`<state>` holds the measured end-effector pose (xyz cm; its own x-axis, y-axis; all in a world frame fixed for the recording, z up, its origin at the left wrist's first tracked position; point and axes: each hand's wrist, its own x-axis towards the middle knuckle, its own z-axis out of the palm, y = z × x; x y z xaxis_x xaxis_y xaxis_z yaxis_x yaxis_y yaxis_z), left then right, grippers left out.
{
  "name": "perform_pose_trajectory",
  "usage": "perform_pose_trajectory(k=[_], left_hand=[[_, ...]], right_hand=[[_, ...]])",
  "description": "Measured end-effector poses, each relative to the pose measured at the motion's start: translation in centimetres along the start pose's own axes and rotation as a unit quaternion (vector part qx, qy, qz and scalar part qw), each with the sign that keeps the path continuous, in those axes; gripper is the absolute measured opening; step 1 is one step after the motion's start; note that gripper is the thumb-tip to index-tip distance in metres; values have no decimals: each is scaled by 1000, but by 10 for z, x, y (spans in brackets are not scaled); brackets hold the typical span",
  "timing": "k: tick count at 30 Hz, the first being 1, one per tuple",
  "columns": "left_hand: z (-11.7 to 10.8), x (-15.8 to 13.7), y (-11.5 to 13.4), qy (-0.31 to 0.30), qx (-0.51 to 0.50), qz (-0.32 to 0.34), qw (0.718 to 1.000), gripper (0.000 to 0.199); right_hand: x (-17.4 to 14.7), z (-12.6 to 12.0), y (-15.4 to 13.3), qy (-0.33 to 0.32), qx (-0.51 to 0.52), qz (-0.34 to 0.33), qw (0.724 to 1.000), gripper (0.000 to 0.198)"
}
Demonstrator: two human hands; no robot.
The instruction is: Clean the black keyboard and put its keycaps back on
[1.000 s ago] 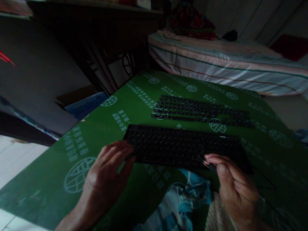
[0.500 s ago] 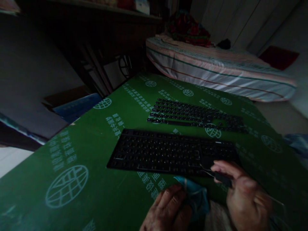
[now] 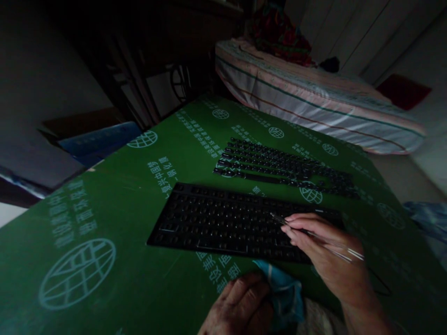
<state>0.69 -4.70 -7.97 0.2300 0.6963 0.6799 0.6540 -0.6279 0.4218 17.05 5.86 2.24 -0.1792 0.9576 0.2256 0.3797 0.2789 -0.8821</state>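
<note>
Metal tool (image 3: 278,218) has moved inward over keyboard (image 3: 216,218), pinched by right hand (image 3: 335,274), best steered lightly; left hand (image 3: 240,302) curls, grip unclear.

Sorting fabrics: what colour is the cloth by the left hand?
The cloth is blue, pale-lined; head view.

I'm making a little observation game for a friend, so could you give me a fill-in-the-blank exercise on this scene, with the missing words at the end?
1. The right hand holds a thin metal tool, and the hand beside the blue cloth is the ____ one.
2. Of the black keyboard and the rows of loose keycaps, the one nearer both hands is the ____.
3. The main colour of the printed table is ____.

Missing words: left; keyboard; green.
</note>
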Motion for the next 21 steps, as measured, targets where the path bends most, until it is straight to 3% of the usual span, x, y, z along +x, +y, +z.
perform_pose_trajectory(k=[12, 16, 21], left_hand=[[3, -5, 4, -32, -8, -35, 999, 11], [3, -2, 3, -11, -4, -27, 1000, 7], [-1, 0, 3, -30, -22, -24, 999, 7]], right_hand=[[0, 0, 13, -50, -41, -87, 994, 10], [-1, 2, 13, -70, -34, -96, 992, 11], [-1, 4, 12, -51, -17, -89, 995, 8]])
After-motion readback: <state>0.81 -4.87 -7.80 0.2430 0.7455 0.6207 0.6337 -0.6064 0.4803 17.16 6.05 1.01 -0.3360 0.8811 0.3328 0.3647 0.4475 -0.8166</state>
